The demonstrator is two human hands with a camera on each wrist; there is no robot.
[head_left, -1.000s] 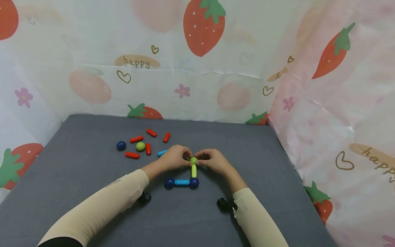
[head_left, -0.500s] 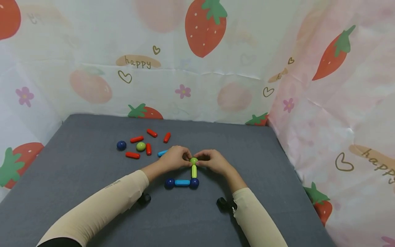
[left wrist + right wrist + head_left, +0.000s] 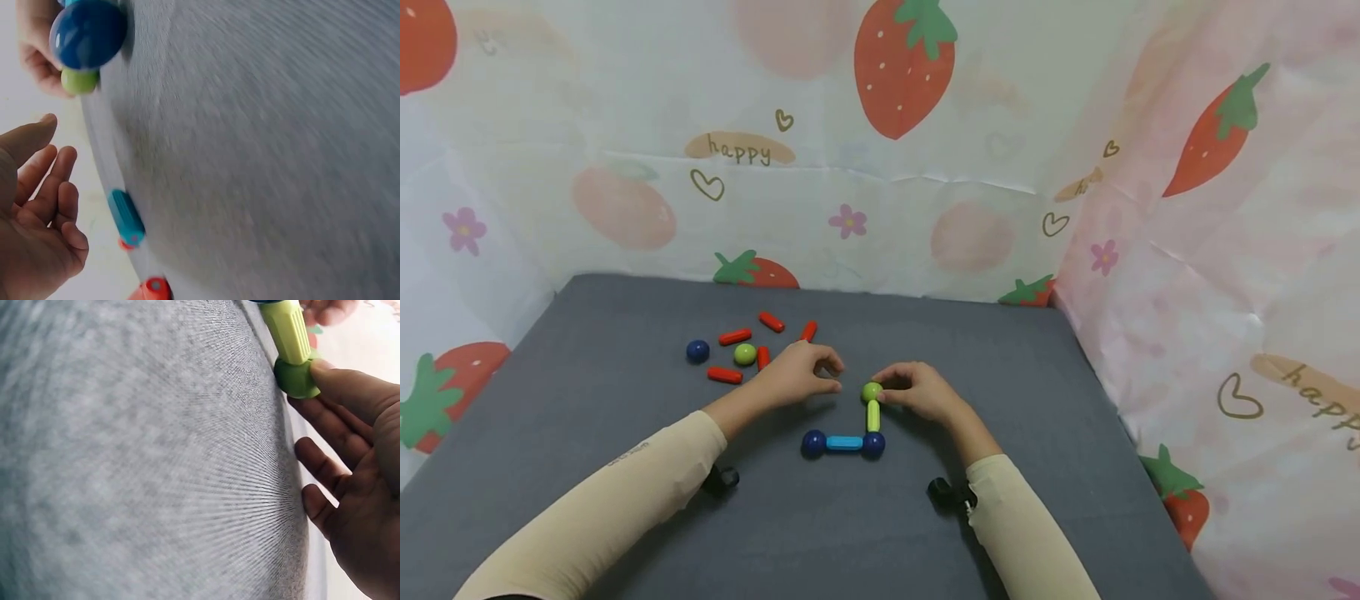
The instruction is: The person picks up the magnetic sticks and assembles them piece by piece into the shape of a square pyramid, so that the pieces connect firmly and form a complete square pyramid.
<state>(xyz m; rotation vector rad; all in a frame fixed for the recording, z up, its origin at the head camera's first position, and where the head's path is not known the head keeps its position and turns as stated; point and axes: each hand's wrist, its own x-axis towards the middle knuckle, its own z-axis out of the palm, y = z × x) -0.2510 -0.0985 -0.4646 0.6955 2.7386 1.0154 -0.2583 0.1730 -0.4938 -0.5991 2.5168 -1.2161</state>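
On the grey cloth lies an L-shaped build: a dark blue ball, a light blue rod, a second dark blue corner ball, a yellow-green rod and a green ball at the far end. My right hand pinches that green ball between thumb and fingers. To its left, my left hand holds nothing, thumb and fingers apart. Near it in the left wrist view lies a loose blue rod, which the hand hides in the head view.
Beyond my left hand lie several red rods, a loose green ball and a loose dark blue ball. A strawberry-print curtain stands behind the table and along its right side.
My left hand has let go of the green ball and moved left, over the loose blue rod. The right hand stays on the ball, and the build has not moved.
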